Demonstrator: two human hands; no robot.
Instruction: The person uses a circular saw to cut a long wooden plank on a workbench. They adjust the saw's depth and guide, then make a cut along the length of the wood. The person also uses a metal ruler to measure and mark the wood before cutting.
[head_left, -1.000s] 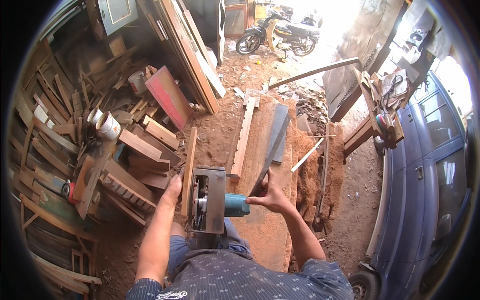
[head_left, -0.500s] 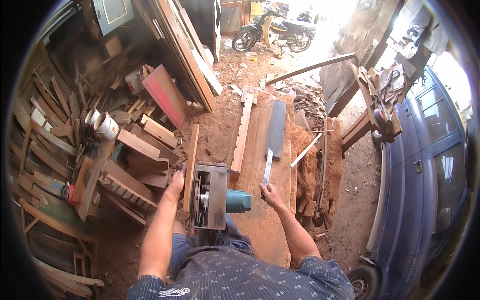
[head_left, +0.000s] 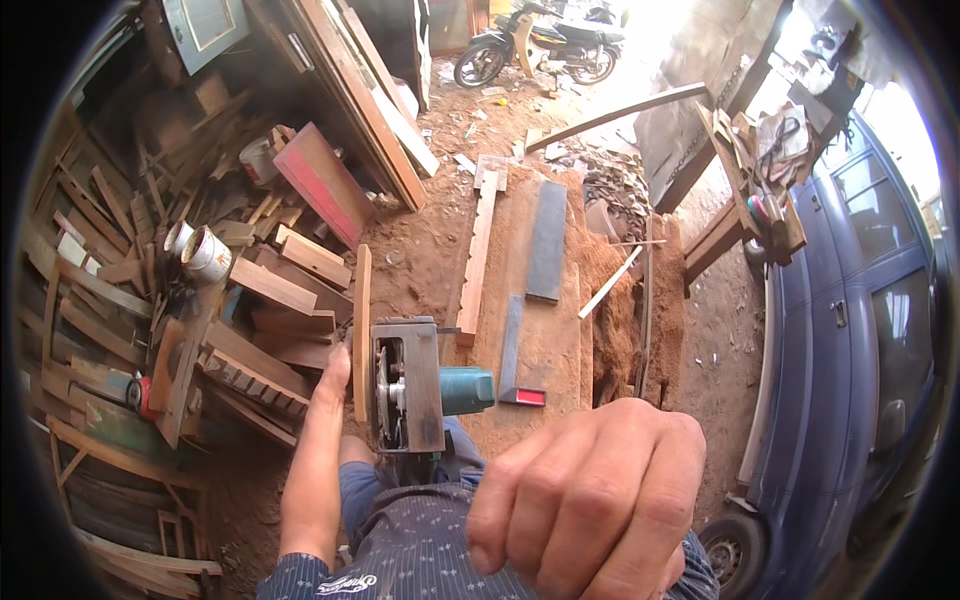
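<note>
My right hand (head_left: 600, 500) is raised close to the camera, its fingers curled with the knuckles up. Its palm is hidden, so what it holds, if anything, cannot be seen. My left hand (head_left: 340, 368) is closed at the side of an upright narrow wooden strip (head_left: 362, 325); its fingertips are hidden. Right beside the strip, a teal circular saw (head_left: 465, 390) sits with its base plate (head_left: 428, 390) facing up and its blade showing through the slot. A try square (head_left: 511, 345) with a red-faced stock (head_left: 528, 397) lies on the wooden bench (head_left: 545, 355).
A dark grey block (head_left: 546, 240) and a notched wooden bar (head_left: 478, 260) lie on the bench. Wood offcuts (head_left: 275, 285) and buckets (head_left: 205, 252) fill the left side. Sawdust (head_left: 612, 300) lies along the bench's right. A blue van (head_left: 830, 330) and a motorcycle (head_left: 540, 50) stand beyond.
My right hand has let go of the try square, leaving it on the bench, and has come up close to the camera. My left hand and the strip have shifted slightly left.
</note>
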